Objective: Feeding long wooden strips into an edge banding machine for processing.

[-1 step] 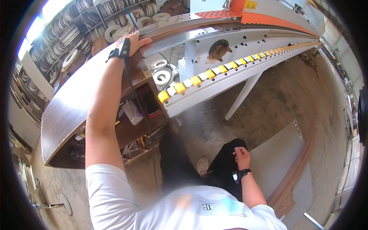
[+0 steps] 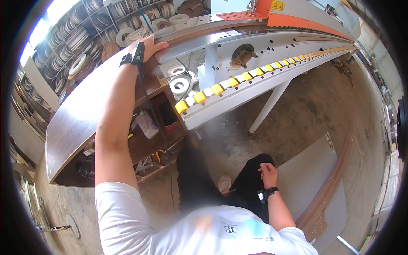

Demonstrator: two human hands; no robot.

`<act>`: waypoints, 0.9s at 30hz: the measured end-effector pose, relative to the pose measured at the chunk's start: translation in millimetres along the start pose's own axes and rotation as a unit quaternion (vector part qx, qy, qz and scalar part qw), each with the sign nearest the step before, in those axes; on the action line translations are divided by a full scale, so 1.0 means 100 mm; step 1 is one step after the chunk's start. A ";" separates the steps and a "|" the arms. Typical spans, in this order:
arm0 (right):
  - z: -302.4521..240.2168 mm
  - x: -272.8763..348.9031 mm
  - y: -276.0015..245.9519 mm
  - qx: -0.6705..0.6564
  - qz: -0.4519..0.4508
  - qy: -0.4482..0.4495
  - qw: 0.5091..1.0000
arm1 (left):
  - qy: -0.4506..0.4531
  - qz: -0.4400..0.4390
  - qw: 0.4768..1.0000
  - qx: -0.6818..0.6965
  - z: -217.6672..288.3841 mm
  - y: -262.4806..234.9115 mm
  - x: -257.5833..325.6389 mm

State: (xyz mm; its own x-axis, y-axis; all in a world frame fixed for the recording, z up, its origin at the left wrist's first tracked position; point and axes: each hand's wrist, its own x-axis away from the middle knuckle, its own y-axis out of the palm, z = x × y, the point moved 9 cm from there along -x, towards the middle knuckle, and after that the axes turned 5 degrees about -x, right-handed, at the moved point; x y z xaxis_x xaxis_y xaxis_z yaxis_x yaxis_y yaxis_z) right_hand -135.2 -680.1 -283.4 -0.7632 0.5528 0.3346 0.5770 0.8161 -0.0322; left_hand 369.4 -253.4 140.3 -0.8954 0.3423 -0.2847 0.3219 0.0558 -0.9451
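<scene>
Left hand (image 2: 149, 44) stretched forward, flat on the wooden panel (image 2: 72, 123).

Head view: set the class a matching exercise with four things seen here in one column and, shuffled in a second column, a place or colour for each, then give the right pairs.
Things
1. left hand
2. right hand
3. rollers
4. shelves

Places or colours
A. yellow, in a row along the machine's rail
B. resting on the far end of the long brown panel
C. at the upper left, stacked with coils of banding
D. low, against the person's dark trouser leg

Pairs: 1-B, 2-D, 3-A, 4-C
</scene>
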 end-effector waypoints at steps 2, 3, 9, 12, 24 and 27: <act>0.00 0.00 0.00 0.001 0.001 -0.002 1.000 | -0.002 0.000 1.000 -0.003 0.00 0.01 0.00; 0.01 -0.01 0.00 0.003 0.002 0.000 1.000 | -0.002 -0.001 1.000 -0.003 -0.01 0.02 -0.01; 0.01 -0.05 -0.02 0.003 0.004 -0.002 1.000 | -0.003 -0.008 1.000 0.002 0.02 0.00 -0.05; 0.00 -0.08 0.00 0.004 -0.002 -0.008 1.000 | 0.000 -0.023 1.000 0.005 0.01 -0.02 -0.04; -0.02 0.11 -0.09 -0.021 -0.014 0.009 1.000 | 0.026 0.054 0.998 0.025 0.29 0.01 -0.09; -0.03 0.02 -0.07 0.009 -0.024 -0.001 1.000 | 0.124 -0.014 0.991 0.045 -0.17 0.55 -0.39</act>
State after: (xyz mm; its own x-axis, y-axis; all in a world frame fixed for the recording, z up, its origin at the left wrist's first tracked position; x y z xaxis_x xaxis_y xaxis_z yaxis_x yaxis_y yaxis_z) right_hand -140.0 -685.3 -280.0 -0.7910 0.5127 0.3339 0.5336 0.8451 -0.0334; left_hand 426.9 -247.9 102.1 -0.7965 0.5632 -0.2199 0.2586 -0.0114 -0.9659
